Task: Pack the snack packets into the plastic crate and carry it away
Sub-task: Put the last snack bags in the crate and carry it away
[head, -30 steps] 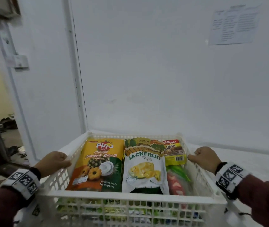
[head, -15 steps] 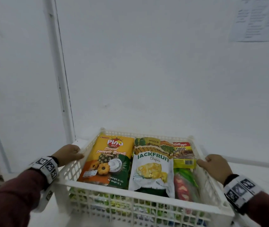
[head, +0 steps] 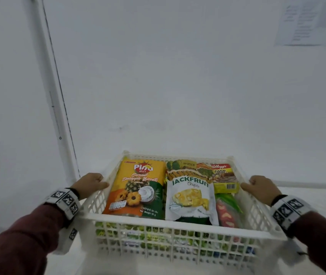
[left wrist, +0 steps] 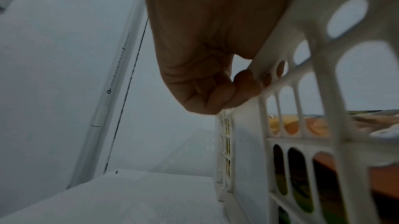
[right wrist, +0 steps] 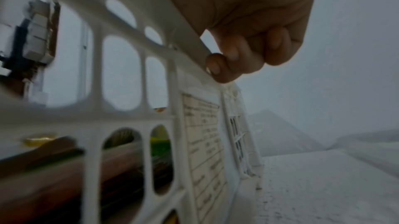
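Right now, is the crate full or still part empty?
Full: the crate holds packets side by side up near its rim, pineapple biscuits and jackfruit chips on top, more visible through the lattice.

A white wall [head: 178,76] fills the background. A printed paper sheet [head: 305,22] hangs at two o'clock; a white door frame [head: 59,108] stands at ten o'clock.

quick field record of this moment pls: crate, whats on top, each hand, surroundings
crate: white plastic crate, lattice walls, filled with snack packets
top layer: pineapple biscuits packet left, jackfruit chips packet middle, Coco Pops box right rear
left hand: grips left rim
right hand: grips right rim
surroundings: white wall, paper notice upper right
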The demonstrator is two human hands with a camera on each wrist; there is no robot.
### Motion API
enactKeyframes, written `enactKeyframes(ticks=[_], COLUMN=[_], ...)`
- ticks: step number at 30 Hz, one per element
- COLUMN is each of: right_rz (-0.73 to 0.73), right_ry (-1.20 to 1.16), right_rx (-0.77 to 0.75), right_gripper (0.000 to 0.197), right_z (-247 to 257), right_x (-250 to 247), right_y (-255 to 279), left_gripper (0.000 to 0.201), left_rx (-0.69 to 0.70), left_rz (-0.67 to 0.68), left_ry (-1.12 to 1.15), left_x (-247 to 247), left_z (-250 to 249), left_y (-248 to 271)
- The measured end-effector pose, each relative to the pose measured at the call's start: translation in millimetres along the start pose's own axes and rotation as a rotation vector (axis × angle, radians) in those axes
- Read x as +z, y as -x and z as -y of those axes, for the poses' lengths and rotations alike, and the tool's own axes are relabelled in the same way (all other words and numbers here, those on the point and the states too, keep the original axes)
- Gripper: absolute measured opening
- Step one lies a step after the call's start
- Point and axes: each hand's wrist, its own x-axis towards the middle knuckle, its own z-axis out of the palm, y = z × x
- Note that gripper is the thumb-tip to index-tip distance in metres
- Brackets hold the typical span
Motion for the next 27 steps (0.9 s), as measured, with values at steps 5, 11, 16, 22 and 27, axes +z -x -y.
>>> enactKeyframes(ticks=[5,11,16,22,27], right_rz=[0.162,0.294,0.233,0.184,0.138], right_ry=[0.122,0.105,0.033,0.157,0.183], right_rx=[0.037,0.090,0.074,0.070,0.155], right_gripper=[0.034,0.031,0.009,0.010,0.022], right_z=[12,3,-24,-64,-98], right_x=[-13,-33,-47,-56,-70], right_y=[13,45,82,129,165], left_gripper=[0.023,0.031,0.020,0.043,0.014], left_rx=[-0.010,-0.091,0.160,0.536,0.777], left_rz=[0.106,0.250,0.142,0.422,0.561], left_ry=[0.054,0.052,0.211,0.339,0.184], left_x=[-2,-50,-86,-49,39], left_z=[3,-4,-47,-141,-226], left_y=[5,23,64,128,160])
